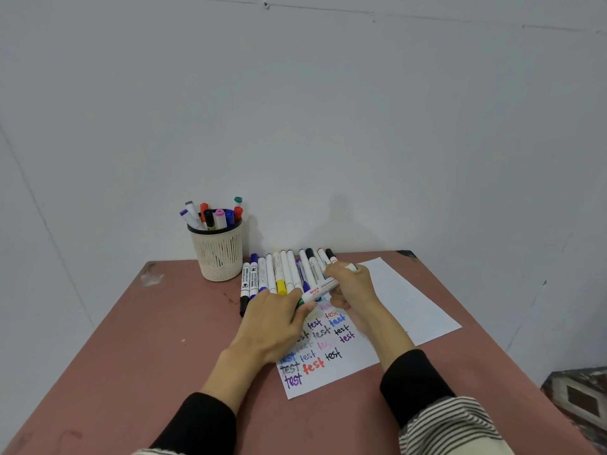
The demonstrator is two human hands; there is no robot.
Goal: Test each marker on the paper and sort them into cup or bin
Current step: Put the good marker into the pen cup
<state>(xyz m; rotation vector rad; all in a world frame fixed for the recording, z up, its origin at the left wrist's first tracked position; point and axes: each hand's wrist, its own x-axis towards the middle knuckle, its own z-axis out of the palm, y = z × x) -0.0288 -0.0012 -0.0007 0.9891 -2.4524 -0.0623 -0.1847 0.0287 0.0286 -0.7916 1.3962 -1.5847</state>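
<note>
A white marker with a green cap [319,291] lies crosswise above the paper, held at both ends. My left hand [275,318] pinches its green cap end; my right hand [352,287] grips the barrel's other end. Under the hands lies a white sheet of paper [404,300] with several coloured "test" words written on its left half. Behind the hands a row of several markers [279,274] lies side by side on the table. A beige mesh cup [218,251] at the back left holds several markers upright. No bin is in view.
The reddish-brown table [157,339] stands against a plain grey wall. Its right edge drops to a patterned floor [581,392]. Black sleeves with striped cuffs cover both forearms.
</note>
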